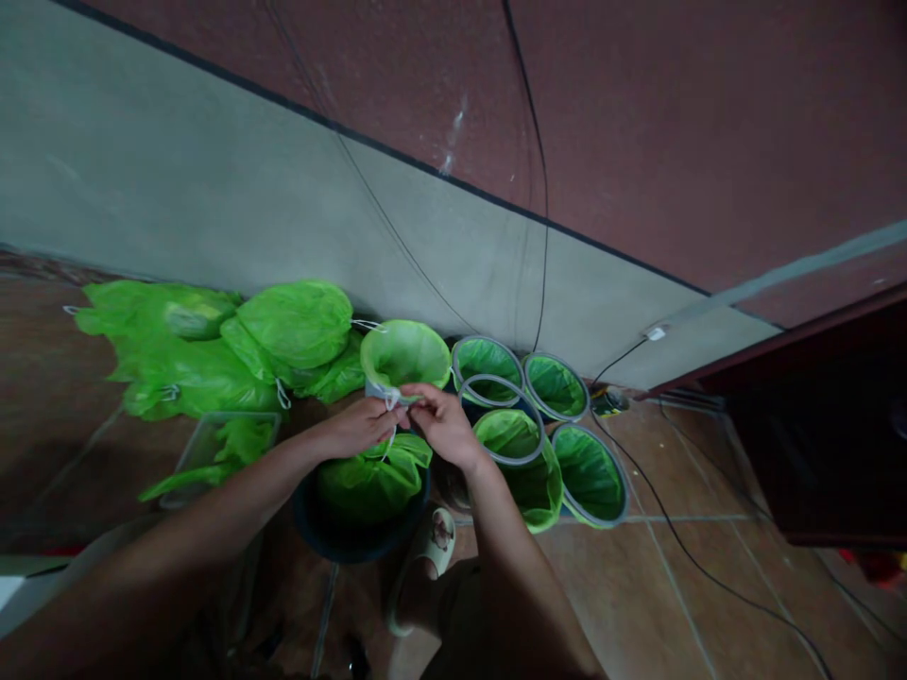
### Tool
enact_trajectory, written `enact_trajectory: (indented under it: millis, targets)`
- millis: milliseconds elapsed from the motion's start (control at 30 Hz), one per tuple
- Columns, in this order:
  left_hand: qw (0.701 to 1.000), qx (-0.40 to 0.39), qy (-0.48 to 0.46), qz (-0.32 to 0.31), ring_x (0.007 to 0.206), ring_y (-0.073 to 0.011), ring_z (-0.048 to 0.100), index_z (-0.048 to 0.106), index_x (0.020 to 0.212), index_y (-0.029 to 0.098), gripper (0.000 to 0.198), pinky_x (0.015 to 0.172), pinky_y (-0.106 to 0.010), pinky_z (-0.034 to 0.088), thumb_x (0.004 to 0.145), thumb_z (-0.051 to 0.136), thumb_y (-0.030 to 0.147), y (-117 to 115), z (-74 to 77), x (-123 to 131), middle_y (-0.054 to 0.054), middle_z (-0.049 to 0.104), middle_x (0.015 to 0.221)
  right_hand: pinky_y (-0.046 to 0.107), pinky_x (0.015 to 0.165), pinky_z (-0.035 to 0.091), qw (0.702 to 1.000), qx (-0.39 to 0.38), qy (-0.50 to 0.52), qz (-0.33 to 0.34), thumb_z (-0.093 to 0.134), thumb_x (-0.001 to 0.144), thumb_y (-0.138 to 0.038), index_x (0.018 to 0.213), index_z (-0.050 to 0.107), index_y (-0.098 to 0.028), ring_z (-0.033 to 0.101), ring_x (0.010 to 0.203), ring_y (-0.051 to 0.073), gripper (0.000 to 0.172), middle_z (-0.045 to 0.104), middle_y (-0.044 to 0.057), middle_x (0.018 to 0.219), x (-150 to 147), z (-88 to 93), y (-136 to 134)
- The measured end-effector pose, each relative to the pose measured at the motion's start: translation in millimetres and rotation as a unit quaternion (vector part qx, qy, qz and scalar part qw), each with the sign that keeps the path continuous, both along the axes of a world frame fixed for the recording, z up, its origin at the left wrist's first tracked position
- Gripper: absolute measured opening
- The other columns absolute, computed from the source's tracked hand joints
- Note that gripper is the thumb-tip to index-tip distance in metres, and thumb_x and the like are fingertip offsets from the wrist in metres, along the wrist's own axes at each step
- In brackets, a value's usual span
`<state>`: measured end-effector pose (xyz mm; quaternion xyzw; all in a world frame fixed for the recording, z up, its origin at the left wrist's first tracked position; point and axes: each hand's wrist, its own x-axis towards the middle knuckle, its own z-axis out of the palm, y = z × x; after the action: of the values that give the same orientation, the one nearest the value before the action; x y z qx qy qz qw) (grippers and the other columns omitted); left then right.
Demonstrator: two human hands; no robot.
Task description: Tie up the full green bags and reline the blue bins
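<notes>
My left hand (358, 427) and my right hand (443, 423) meet above a dark round bin (354, 538) lined with a green bag (368, 484). Both hands pinch the white drawstring (391, 400) at the rim of a light green bag-lined bin (405, 355) just beyond them. The fingers of both hands are closed on the string and the bag's edge.
Several grey-rimmed bins with green liners (556, 385) cluster to the right by the wall. A heap of filled green bags (213, 349) lies at the left, with a clear tray (213, 444) beside it. Black cables (680, 538) cross the tiled floor; a dark cabinet (822, 434) stands right. My sandalled foot (429, 548) is below the bin.
</notes>
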<state>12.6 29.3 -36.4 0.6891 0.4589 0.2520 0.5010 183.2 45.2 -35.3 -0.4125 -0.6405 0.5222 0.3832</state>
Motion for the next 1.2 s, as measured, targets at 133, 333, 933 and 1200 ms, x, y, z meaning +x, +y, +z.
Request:
enact_trajectory:
  millis: [133, 333, 933, 1200]
  targets:
    - [1.000, 0.019, 0.007, 0.008, 0.048, -0.0121, 0.043, 0.049, 0.056, 0.020, 0.053, 0.053, -0.025, 0.035, 0.090, 0.036, 0.058, 5, -2.8, -9, 0.001, 0.047, 0.048, 0.028, 0.080, 0.050, 0.999, -0.012, -0.011, 0.038, 0.062, 0.079, -0.026, 0.092, 0.071, -0.019, 0.065, 0.081, 0.015, 0.018, 0.071, 0.001, 0.086, -3, -11.8, 0]
    - [0.999, -0.014, -0.020, 0.044, 0.047, -0.0116, 0.046, 0.059, 0.061, 0.018, 0.052, 0.052, -0.025, 0.037, 0.089, 0.040, 0.057, 6, -1.7, -9, 0.001, 0.051, 0.049, 0.023, 0.058, 0.046, 0.992, -0.011, -0.058, -0.110, 0.062, 0.079, -0.028, 0.075, 0.068, -0.019, 0.058, 0.056, 0.012, 0.012, 0.066, -0.003, 0.063, -6, -10.6, 2]
    - [0.887, -0.261, -0.308, 0.225, 0.069, -0.0142, 0.066, 0.072, 0.083, 0.012, 0.025, 0.063, -0.025, 0.051, 0.086, 0.062, 0.034, 10, -9.9, -8, -0.010, 0.076, 0.086, 0.030, 0.076, 0.054, 0.902, -0.258, 0.336, -0.079, 0.068, 0.081, -0.033, 0.081, 0.061, -0.022, 0.052, 0.052, 0.010, 0.013, 0.051, -0.008, 0.054, 21, 14.4, -4]
    - [0.893, -0.269, -0.325, 0.155, 0.080, -0.0204, 0.073, 0.071, 0.094, 0.014, 0.036, 0.080, -0.034, 0.056, 0.093, 0.050, 0.044, 12, -1.5, -19, -0.010, 0.076, 0.085, 0.026, 0.071, 0.045, 0.992, -0.116, 0.005, 0.040, 0.060, 0.077, -0.027, 0.076, 0.065, -0.020, 0.058, 0.067, 0.014, 0.008, 0.066, -0.002, 0.067, 3, -10.9, -16]
